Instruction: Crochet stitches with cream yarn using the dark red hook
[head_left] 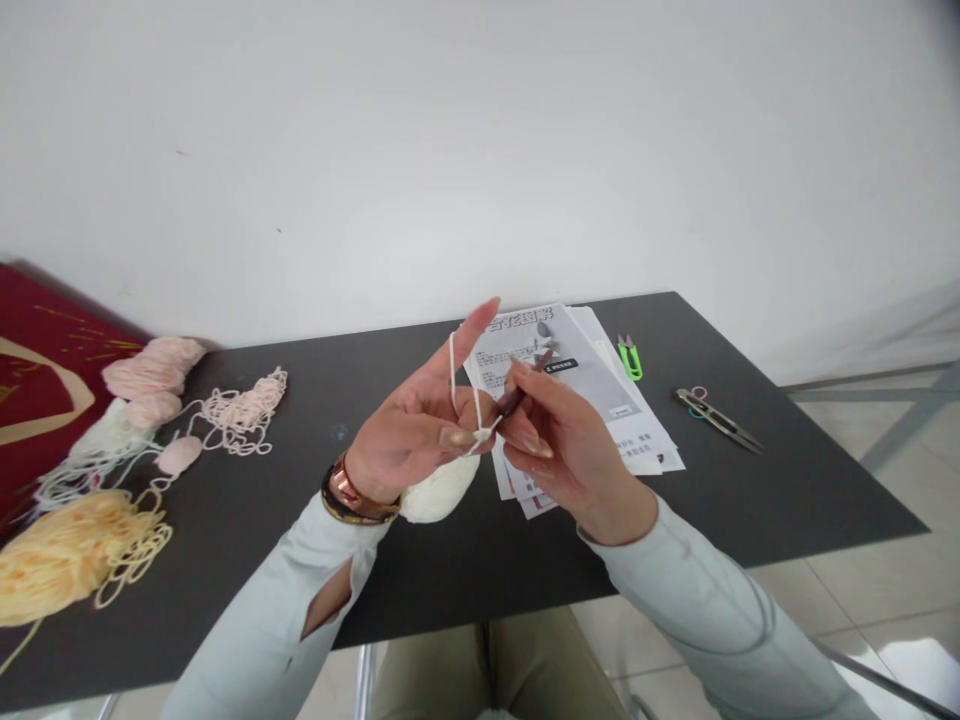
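Note:
My left hand (420,425) has its index finger raised, with a strand of white yarn (453,370) looped over it. Its thumb and another finger pinch a small knotted bit of that yarn. In my right hand (559,430) is a crochet hook (513,400) with a dark handle, held between thumb and fingers. The hook's metal tip reaches to the yarn at my left fingertips. Below and behind my left hand sits a white ball of yarn (441,492), partly hidden by that hand.
Printed sheets (641,440) lie behind my hands on the black table (300,540). Right of them are green thread snips (630,358) and metal snips (718,420). Pink yarn (161,368), a loose pink tangle (244,410), yellow yarn (60,560) and a red bag (45,370) are at left.

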